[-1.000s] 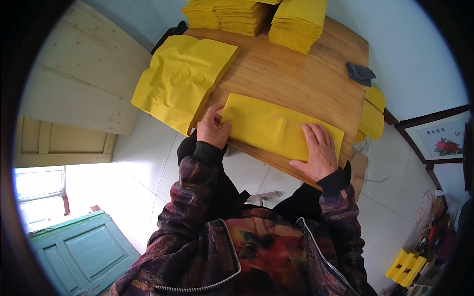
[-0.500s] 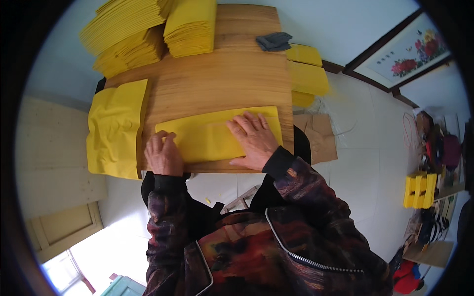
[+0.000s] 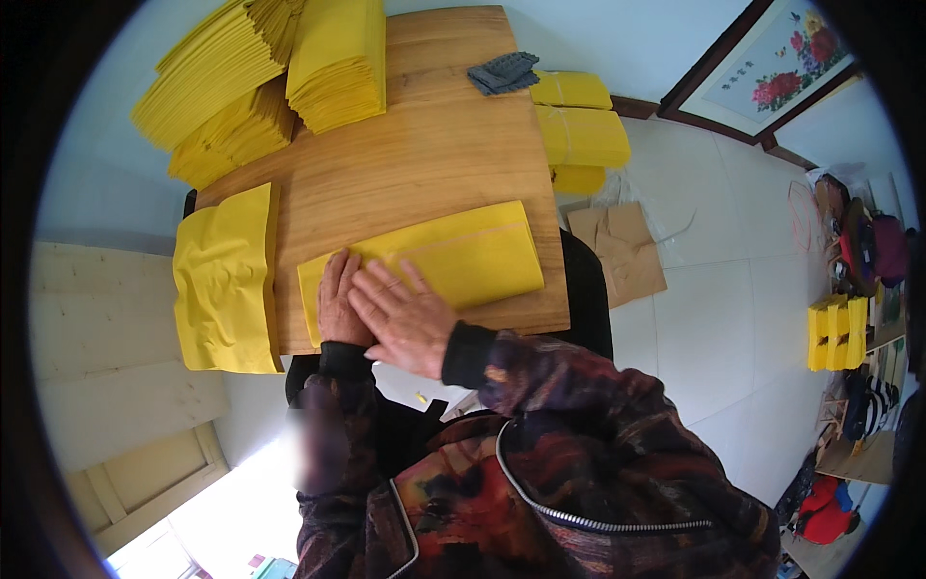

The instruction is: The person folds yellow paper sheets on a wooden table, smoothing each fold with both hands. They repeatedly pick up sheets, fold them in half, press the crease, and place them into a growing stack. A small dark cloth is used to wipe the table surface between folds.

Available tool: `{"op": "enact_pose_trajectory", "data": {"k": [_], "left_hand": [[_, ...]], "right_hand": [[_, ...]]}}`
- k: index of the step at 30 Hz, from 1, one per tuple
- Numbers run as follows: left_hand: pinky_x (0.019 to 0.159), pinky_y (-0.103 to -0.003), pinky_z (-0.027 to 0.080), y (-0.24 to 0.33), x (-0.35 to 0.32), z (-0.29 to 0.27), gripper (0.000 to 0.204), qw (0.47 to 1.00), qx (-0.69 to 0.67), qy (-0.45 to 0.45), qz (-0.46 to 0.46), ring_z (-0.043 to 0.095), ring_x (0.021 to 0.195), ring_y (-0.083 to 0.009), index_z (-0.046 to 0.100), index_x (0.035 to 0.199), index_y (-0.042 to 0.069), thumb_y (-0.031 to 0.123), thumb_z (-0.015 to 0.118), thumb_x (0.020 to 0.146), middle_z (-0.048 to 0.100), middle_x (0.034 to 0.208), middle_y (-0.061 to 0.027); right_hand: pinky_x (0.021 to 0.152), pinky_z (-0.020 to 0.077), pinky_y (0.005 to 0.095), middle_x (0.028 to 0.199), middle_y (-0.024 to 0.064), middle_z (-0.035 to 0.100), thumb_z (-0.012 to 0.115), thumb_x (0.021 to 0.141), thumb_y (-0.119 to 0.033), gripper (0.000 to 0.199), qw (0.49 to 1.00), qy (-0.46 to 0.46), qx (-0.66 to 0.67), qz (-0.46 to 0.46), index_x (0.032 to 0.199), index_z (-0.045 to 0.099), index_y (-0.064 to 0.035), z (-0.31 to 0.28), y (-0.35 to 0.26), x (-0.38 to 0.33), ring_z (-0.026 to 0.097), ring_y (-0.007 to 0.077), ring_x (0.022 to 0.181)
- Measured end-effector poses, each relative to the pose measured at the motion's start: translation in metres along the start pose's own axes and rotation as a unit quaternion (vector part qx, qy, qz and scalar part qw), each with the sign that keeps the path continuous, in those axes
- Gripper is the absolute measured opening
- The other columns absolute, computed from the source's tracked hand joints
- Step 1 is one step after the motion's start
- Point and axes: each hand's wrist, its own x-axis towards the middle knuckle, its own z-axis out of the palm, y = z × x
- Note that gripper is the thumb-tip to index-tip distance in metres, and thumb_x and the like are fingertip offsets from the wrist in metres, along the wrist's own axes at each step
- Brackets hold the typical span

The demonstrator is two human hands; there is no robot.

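A folded yellow paper sheet [image 3: 463, 256] lies along the near edge of the wooden table, a faint pinkish line running across its upper part. My left hand [image 3: 344, 304] rests flat on the sheet's left end with fingers extended. Beside it, partly overlapping, my right hand [image 3: 403, 314] has its fingers stretched out over the paper's lower left part. Neither hand grips anything. At the table's left edge hangs a creased, unfolded stack of yellow paper [image 3: 227, 280], partly over the side.
Tall stacks of folded yellow paper [image 3: 338, 68] stand at the far left of the wooden table [image 3: 424, 145]. A dark grey cloth [image 3: 503, 73] lies at the far right corner. Yellow bundles [image 3: 584, 135] and brown paper [image 3: 619, 251] are beyond the right edge.
My right hand has slid left from the sheet's right half to beside my left hand. My left hand has flattened and moved slightly right. The whole view has shifted a little.
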Motion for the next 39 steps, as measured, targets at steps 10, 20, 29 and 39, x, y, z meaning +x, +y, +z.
{"op": "enact_pose_trajectory", "data": {"k": [10, 20, 29, 39], "left_hand": [[0.105, -0.040, 0.035, -0.004, 0.002, 0.003, 0.042, 1.000, 0.003, 0.017, 0.015, 0.044, 0.125, -0.0335, 0.054, 0.125, 0.004, 0.011, 0.059, 0.083, 0.048, 0.136, -0.0127], [0.106, -0.040, 0.035, 0.021, 0.008, -0.014, 0.042, 1.000, 0.008, -0.015, -0.018, 0.043, 0.126, -0.0332, 0.054, 0.124, 0.003, 0.006, 0.057, 0.083, 0.047, 0.136, -0.0138], [0.102, -0.040, 0.039, 0.020, 0.007, -0.011, 0.038, 0.999, 0.026, 0.009, -0.027, 0.048, 0.120, -0.0334, 0.058, 0.118, 0.004, 0.006, 0.060, 0.080, 0.053, 0.129, -0.0137], [0.104, -0.041, 0.036, 0.018, 0.004, -0.007, 0.040, 0.999, 0.036, 0.028, -0.026, 0.046, 0.123, -0.0301, 0.056, 0.119, 0.006, 0.010, 0.061, 0.079, 0.052, 0.130, -0.0106]], "right_hand": [[0.113, 0.0143, 0.0503, 0.146, 0.0142, 0.033, 0.064, 0.081, -0.044, 0.074, 0.997, 0.045, 0.005, 0.062, 0.137, 0.040, -0.0017, 0.028, 0.017, 0.006, 0.025, 0.0288, 0.139], [0.114, 0.0098, 0.0500, 0.151, 0.0156, 0.025, 0.063, 0.080, -0.050, 0.084, 0.988, 0.045, -0.079, 0.128, 0.141, 0.034, -0.0005, 0.008, 0.063, -0.029, 0.018, 0.0302, 0.142], [0.114, 0.0137, 0.0478, 0.153, 0.0134, 0.022, 0.055, 0.085, -0.050, 0.080, 0.979, 0.012, -0.127, 0.160, 0.143, 0.031, -0.0013, -0.037, 0.116, -0.067, 0.017, 0.0278, 0.143], [0.113, 0.0158, 0.0508, 0.149, 0.0131, 0.030, 0.057, 0.087, -0.029, 0.065, 0.989, 0.058, -0.104, 0.088, 0.141, 0.034, -0.0024, -0.032, 0.064, -0.042, 0.023, 0.0297, 0.140]]}}
